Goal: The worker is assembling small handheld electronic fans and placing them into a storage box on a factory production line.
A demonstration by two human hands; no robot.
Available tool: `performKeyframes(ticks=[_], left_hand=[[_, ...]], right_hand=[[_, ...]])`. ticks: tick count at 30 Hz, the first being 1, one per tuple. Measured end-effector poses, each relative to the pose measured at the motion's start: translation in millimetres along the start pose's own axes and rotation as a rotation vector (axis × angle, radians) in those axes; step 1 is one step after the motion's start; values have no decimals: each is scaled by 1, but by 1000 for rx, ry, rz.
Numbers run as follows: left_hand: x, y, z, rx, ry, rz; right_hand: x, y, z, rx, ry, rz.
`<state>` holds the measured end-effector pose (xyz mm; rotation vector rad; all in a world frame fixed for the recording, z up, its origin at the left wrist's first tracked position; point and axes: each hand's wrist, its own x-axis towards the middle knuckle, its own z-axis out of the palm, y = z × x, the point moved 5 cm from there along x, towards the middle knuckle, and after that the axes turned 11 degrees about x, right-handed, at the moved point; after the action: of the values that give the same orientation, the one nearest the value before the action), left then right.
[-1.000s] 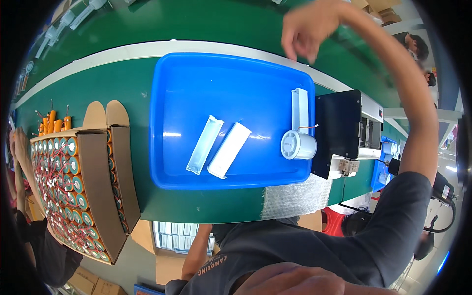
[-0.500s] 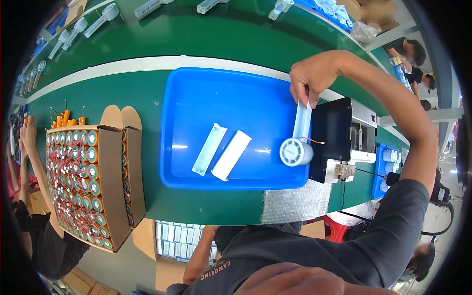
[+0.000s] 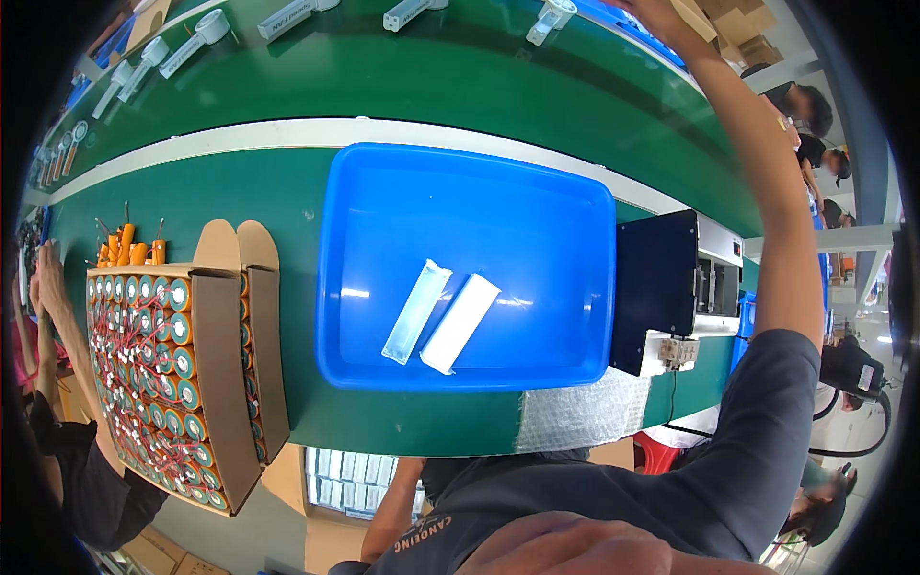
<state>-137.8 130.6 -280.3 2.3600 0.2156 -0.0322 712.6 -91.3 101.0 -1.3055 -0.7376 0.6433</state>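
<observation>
My right arm stretches up across the far right of the bench, with my right hand (image 3: 654, 13) at the top edge of the view beside a far blue bin (image 3: 640, 36). Its fingers are mostly cut off, so any hold is hidden. In the middle lies a large blue tray (image 3: 460, 177). Two long pieces rest slantwise inside it: a pale blue translucent one (image 3: 416, 312) and a white one (image 3: 461, 325). My left forearm (image 3: 391, 508) runs up to the bench's near edge, and its hand is out of sight.
Left of the tray stands a cardboard box (image 3: 225, 355) of orange cylindrical cells with red wires. A black and silver machine (image 3: 704, 278) sits right of the tray, bubble wrap (image 3: 585, 412) near its front. Handheld fans (image 3: 196, 43) line the far bench. Another person's hands (image 3: 50, 278) are at left.
My right hand has moved up and away from the tray's right side. The white handheld fan it held there no longer shows. The view has shifted slightly.
</observation>
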Motion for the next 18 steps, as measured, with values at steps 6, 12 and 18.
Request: performKeyframes(ticks=[6,12,18], left_hand=[[19,8,0,41,21,-31],[27,7,5,32,55,-6],[2,7,-3,73,66,-38]], right_hand=[[56,57,-93,-2335,21,154],[24,26,-104,-1533,-18,-475],[32,30,-49,-843,876,34]])
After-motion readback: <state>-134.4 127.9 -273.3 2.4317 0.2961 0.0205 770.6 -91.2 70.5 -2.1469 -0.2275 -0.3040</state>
